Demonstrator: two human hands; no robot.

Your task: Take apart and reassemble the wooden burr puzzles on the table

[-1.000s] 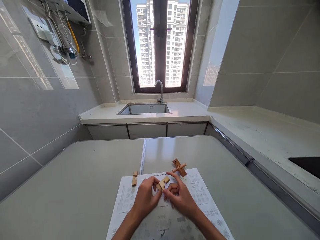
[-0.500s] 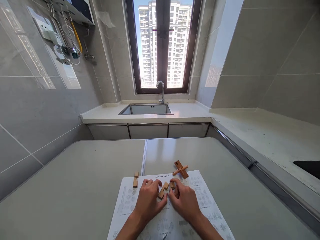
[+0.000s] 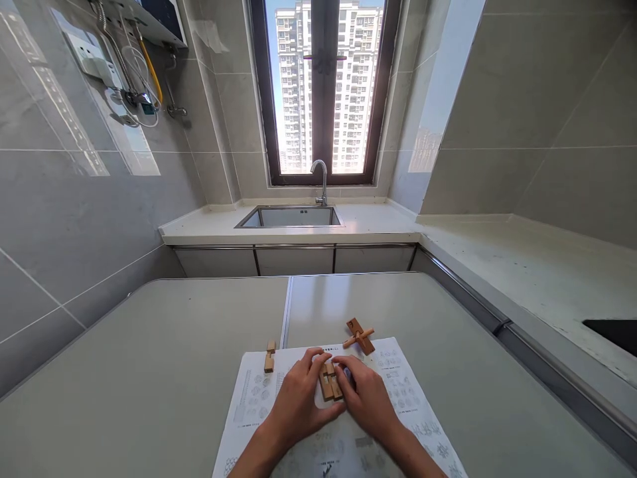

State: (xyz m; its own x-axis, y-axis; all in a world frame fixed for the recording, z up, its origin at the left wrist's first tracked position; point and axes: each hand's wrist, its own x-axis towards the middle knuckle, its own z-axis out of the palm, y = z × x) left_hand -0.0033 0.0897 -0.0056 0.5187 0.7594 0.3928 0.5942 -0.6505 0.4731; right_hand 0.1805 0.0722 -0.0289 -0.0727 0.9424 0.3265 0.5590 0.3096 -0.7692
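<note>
Two notched wooden pieces [image 3: 331, 384] lie side by side, touching, over a printed sheet [image 3: 249, 392]. My left hand [image 3: 304, 392] curves round their left side, with fingertips at the top and the thumb below. From the right, my right hand [image 3: 365, 392] presses its fingers against the pieces. Another notched wooden piece [image 3: 269, 358] rests at the sheet's upper left edge. Near the upper right edge lies a darker flat wooden piece [image 3: 356, 328] crossed by a thin wooden rod [image 3: 365, 334].
The grey table [image 3: 149, 372] has a seam running away from me. Beyond it stand a white counter [image 3: 373, 229] with a sink [image 3: 293, 218] and a faucet [image 3: 323, 182], below a window. Another counter [image 3: 537, 279] runs along the right.
The two pieces between my hands, apart and slanted before, now lie against each other. My left hand has shifted right, its thumb now reaching below them.
</note>
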